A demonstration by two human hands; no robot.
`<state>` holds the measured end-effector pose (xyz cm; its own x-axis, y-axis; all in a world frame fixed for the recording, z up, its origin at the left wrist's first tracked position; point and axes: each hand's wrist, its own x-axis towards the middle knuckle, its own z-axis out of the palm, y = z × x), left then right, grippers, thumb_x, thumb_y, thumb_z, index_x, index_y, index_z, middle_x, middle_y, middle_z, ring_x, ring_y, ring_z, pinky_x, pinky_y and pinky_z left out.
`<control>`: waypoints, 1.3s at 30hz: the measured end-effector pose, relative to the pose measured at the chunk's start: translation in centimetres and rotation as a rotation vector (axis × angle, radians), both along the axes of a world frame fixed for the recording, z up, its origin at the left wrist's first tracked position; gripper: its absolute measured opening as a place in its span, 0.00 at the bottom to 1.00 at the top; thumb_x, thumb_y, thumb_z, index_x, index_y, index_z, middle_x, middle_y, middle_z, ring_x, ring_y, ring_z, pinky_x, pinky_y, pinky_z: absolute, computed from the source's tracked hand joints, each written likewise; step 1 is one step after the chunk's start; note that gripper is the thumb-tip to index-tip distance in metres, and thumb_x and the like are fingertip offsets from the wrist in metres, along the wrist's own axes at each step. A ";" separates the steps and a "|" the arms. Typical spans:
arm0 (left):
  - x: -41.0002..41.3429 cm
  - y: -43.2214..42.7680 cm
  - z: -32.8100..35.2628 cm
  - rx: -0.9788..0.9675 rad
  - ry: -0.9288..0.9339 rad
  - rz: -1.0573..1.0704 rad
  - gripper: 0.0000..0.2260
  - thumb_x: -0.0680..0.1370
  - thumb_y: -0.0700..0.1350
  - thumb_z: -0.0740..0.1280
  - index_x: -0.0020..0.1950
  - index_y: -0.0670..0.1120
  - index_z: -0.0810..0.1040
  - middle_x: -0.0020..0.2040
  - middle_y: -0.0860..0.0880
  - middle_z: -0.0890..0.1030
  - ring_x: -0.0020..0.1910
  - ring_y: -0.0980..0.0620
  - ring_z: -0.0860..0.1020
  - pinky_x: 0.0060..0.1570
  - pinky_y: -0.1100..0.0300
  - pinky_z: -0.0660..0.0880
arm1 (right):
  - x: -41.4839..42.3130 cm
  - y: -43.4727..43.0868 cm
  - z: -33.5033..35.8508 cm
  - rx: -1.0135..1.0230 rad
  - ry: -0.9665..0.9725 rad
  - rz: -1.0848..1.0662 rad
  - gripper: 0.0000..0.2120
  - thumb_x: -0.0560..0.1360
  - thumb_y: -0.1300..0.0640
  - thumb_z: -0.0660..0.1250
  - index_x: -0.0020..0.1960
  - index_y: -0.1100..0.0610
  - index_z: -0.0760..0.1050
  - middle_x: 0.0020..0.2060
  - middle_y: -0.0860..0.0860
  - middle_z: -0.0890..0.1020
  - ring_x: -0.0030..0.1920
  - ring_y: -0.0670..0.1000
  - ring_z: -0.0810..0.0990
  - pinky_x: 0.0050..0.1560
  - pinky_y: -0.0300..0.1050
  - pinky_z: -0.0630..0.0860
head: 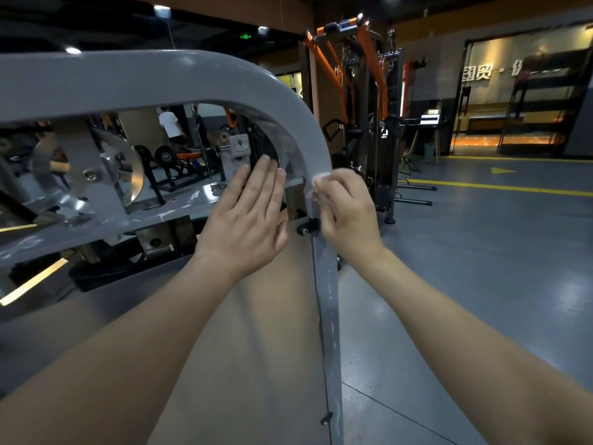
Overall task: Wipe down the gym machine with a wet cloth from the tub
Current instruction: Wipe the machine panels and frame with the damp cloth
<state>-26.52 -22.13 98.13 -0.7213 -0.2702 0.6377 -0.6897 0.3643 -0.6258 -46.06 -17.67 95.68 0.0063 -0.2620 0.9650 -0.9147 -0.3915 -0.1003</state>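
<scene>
The gym machine has a grey steel frame (179,75) that arches over the top and drops into an upright post on the right. My right hand (348,213) grips a small white wet cloth (321,184) and presses it against the outer side of that post, just below the bend. My left hand (250,213) lies flat with straight fingers on the clear shroud panel inside the frame. Wet streaks show on the post lower down. The tub is out of view.
Behind the panel are a shiny pulley disc (90,175) and brackets. A black knob (306,227) sticks out of the post between my hands. An orange and black cable machine (362,117) stands behind. Grey floor with yellow lines (500,187) spreads to the right.
</scene>
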 end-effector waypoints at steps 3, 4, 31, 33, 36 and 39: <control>0.0 0.0 0.1 0.003 -0.018 0.025 0.35 0.85 0.58 0.43 0.81 0.33 0.40 0.82 0.33 0.45 0.82 0.38 0.41 0.80 0.42 0.45 | 0.4 -0.9 5.9 -0.064 0.030 0.019 0.07 0.78 0.67 0.66 0.55 0.62 0.80 0.52 0.55 0.79 0.52 0.53 0.78 0.53 0.48 0.77; 0.0 0.1 0.1 0.006 -0.014 0.025 0.35 0.85 0.58 0.43 0.81 0.33 0.40 0.82 0.33 0.45 0.82 0.38 0.41 0.80 0.42 0.45 | 0.3 -1.1 6.7 -0.081 0.015 0.029 0.08 0.79 0.66 0.66 0.56 0.62 0.80 0.53 0.55 0.79 0.53 0.53 0.78 0.54 0.47 0.77; 3.4 10.3 -13.0 0.607 0.336 -0.122 0.22 0.73 0.43 0.59 0.65 0.40 0.74 0.71 0.41 0.71 0.72 0.40 0.67 0.69 0.47 0.70 | 0.0 2.6 -17.2 0.353 -0.230 0.115 0.07 0.78 0.71 0.63 0.50 0.64 0.78 0.52 0.51 0.75 0.51 0.56 0.79 0.53 0.53 0.79; 3.8 12.1 -15.2 0.746 0.432 -0.119 0.18 0.73 0.43 0.60 0.62 0.43 0.73 0.67 0.45 0.70 0.64 0.43 0.71 0.60 0.52 0.73 | 0.0 4.6 -17.9 0.501 -0.358 0.133 0.06 0.79 0.67 0.66 0.52 0.61 0.82 0.51 0.49 0.76 0.50 0.49 0.79 0.53 0.38 0.76; 4.1 14.0 -17.1 1.069 0.658 -0.123 0.12 0.76 0.37 0.63 0.59 0.43 0.74 0.57 0.49 0.73 0.52 0.50 0.74 0.53 0.60 0.70 | 1.2 8.1 -17.2 0.726 -0.700 0.223 0.04 0.80 0.58 0.70 0.48 0.55 0.84 0.44 0.50 0.82 0.42 0.42 0.79 0.46 0.31 0.72; 4.4 15.5 -17.4 1.351 0.940 -0.117 0.07 0.78 0.36 0.66 0.53 0.46 0.76 0.45 0.53 0.78 0.41 0.62 0.75 0.47 0.65 0.73 | 3.1 11.7 -16.2 0.899 -1.042 0.397 0.04 0.80 0.57 0.70 0.47 0.55 0.81 0.32 0.48 0.82 0.29 0.50 0.75 0.31 0.41 0.72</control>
